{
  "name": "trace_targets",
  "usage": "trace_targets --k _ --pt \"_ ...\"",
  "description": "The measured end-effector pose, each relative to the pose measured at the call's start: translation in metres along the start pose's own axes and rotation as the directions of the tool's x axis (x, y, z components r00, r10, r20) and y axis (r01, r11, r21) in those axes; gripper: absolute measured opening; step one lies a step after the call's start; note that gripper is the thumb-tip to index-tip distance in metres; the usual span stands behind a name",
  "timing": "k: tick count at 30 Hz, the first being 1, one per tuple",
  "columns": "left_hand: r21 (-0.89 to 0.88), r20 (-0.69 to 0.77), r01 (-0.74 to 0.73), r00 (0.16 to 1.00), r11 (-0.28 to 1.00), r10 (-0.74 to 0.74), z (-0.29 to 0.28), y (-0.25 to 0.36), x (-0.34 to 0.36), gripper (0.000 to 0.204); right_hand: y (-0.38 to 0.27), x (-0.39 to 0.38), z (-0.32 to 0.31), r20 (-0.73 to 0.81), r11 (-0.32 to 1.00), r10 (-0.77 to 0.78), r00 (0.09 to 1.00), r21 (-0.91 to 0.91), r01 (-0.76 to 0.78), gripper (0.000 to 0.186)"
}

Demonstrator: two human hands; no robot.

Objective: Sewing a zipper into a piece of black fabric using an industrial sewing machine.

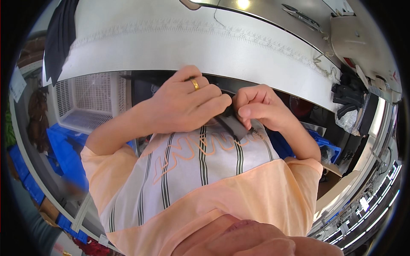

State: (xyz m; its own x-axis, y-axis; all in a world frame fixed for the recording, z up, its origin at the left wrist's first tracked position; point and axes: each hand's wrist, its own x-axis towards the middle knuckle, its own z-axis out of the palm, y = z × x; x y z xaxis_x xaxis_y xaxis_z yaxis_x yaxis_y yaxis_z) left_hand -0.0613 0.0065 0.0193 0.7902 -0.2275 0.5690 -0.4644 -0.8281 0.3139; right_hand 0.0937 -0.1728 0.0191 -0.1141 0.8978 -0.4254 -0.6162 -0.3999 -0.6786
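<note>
A small strip of dark cloth [234, 126] hangs between my two hands, in front of my shirt and just off the table's near edge. My left hand [190, 102], with a gold ring on it, is closed with its fingers curled against the strip's upper end. My right hand [259, 106] pinches the cloth's right side between thumb and bent fingers. The hands nearly touch each other. Part of the strip is hidden behind the fingers.
A white table [149, 49] with ruler markings runs across the front. Black pleated cloth [62, 40] drapes over its left end. Thread snips [301, 17] lie by the sewing machine [363, 42] at far right. Below left stand a white plastic basket [87, 100] and blue crate [66, 149].
</note>
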Motion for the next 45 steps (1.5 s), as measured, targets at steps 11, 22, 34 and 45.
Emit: trace_targets --k 11,22,34,45 --pt "-0.152 0.084 -0.066 0.993 0.986 0.080 0.012 0.007 -0.002 0.011 0.006 -0.011 0.006 -0.108 0.976 0.010 0.994 -0.217 -0.033 0.032" --pt "-0.243 0.239 0.359 0.923 0.901 -0.303 -0.008 -0.047 0.044 0.023 -0.058 -0.003 0.007 -0.109 0.489 -0.715 0.691 -0.784 0.382 0.045" --pt "-0.354 0.503 0.813 0.582 0.462 -0.639 -0.069 -0.159 0.028 0.025 -0.115 0.025 -0.104 -0.572 0.904 -0.420 0.705 -0.332 0.270 0.022" --pt "-0.304 0.428 0.820 0.573 0.485 -0.699 -0.072 -0.165 0.021 0.019 -0.113 0.030 -0.090 -0.511 0.815 -0.508 0.693 -0.545 0.196 0.022"
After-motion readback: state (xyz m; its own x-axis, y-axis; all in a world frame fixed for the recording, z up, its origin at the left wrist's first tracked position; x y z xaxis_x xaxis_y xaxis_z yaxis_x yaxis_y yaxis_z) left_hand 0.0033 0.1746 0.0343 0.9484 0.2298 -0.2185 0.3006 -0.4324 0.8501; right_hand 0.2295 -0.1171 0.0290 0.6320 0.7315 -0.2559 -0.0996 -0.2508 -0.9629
